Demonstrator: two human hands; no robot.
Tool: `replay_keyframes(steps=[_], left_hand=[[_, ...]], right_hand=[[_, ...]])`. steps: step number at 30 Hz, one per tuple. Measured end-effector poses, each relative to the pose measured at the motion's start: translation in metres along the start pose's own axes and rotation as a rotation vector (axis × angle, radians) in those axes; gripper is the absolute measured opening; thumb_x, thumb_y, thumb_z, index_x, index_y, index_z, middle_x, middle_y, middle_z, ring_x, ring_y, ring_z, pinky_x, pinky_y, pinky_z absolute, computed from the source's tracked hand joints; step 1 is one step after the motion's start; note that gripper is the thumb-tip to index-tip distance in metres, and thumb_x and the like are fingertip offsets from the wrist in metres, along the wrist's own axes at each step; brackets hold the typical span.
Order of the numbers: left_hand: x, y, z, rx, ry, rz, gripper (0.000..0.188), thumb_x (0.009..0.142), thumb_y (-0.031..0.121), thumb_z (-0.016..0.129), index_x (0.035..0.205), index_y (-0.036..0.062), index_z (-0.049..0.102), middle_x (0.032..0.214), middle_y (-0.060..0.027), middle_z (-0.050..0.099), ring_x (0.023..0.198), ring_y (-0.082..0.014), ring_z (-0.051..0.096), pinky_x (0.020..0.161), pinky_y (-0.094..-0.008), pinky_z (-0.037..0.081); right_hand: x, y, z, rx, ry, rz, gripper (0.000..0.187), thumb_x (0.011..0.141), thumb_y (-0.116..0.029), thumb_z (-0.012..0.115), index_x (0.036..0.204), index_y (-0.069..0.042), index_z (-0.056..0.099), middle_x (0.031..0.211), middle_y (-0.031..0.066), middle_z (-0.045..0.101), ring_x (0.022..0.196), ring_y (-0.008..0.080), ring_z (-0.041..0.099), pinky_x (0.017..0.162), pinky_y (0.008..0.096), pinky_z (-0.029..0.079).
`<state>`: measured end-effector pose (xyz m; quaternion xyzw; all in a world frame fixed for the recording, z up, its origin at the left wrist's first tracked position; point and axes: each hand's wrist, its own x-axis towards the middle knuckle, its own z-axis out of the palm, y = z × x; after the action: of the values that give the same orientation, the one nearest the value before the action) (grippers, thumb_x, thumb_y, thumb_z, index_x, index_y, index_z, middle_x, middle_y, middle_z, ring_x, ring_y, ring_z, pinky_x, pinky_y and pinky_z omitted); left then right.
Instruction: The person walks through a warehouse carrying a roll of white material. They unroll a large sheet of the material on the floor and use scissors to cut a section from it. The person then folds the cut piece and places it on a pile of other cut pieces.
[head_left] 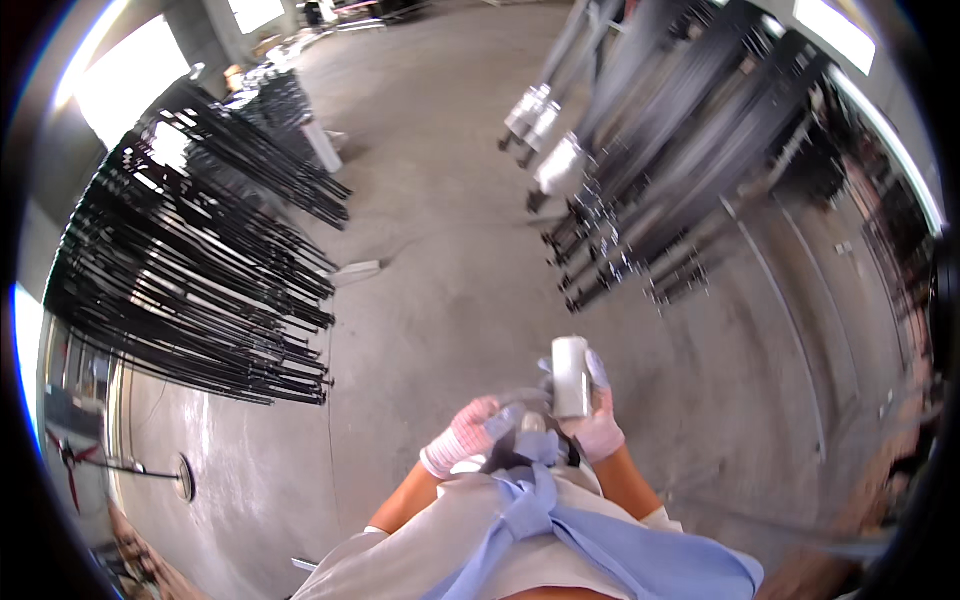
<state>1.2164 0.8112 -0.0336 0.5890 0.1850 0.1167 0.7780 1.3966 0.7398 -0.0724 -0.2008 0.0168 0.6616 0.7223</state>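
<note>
A whitish roll, probably of plastic wrapping film [571, 375], stands upright in front of my body. My right hand [602, 425], in a pale knitted glove with bluish fingertips, is closed around its side and lower end. My left hand [470, 430], gloved alike, is just left of the roll at about waist height. Its fingers bend inward and blur beside a greyish shape, so I cannot see whether they hold anything. Below both hands are my white top and a light blue knotted cloth [530, 505].
Long black bars or tubes [200, 270] hang in dense rows on the left. More dark lengths [690, 130] hang on the right, several with shiny wrapped ends [560, 165]. A round-based stand [185, 478] is at lower left. Grey concrete floor [430, 230] runs between the rows.
</note>
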Motion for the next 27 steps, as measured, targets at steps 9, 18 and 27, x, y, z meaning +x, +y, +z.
replay_keyframes(steps=[9, 18, 27], left_hand=[[0.086, 0.051, -0.077, -0.204, 0.153, 0.019, 0.030, 0.092, 0.017, 0.043, 0.115, 0.0001, 0.051, 0.095, -0.0028, 0.060, 0.087, -0.0075, 0.051, 0.079, -0.0208, 0.040], [0.192, 0.000, -0.271, 0.043, 0.262, -0.009, 0.022, 0.088, 0.013, 0.046, 0.105, 0.0011, 0.053, 0.093, -0.0054, 0.055, 0.085, -0.0121, 0.050, 0.079, -0.0252, 0.041], [0.360, 0.067, -0.335, 0.429, -0.067, 0.163, 0.033, 0.087, 0.020, 0.045, 0.110, -0.0039, 0.049, 0.101, -0.0114, 0.054, 0.094, -0.0194, 0.051, 0.085, -0.0301, 0.039]], right_hand=[[0.143, -0.049, 0.027, -0.143, -0.053, 0.174, 0.057, 0.079, -0.049, 0.053, 0.110, 0.000, 0.048, 0.095, 0.0184, 0.058, 0.070, 0.0282, 0.061, 0.058, 0.0403, 0.052], [0.329, -0.055, 0.043, 0.048, 0.217, 0.304, 0.041, 0.082, -0.039, 0.054, 0.108, -0.008, 0.050, 0.094, 0.0166, 0.059, 0.074, 0.0317, 0.062, 0.069, 0.0459, 0.052], [0.364, -0.065, 0.035, 0.410, 0.207, -0.160, 0.035, 0.083, -0.039, 0.051, 0.099, -0.008, 0.052, 0.084, 0.0104, 0.060, 0.070, 0.0250, 0.059, 0.065, 0.0429, 0.050]])
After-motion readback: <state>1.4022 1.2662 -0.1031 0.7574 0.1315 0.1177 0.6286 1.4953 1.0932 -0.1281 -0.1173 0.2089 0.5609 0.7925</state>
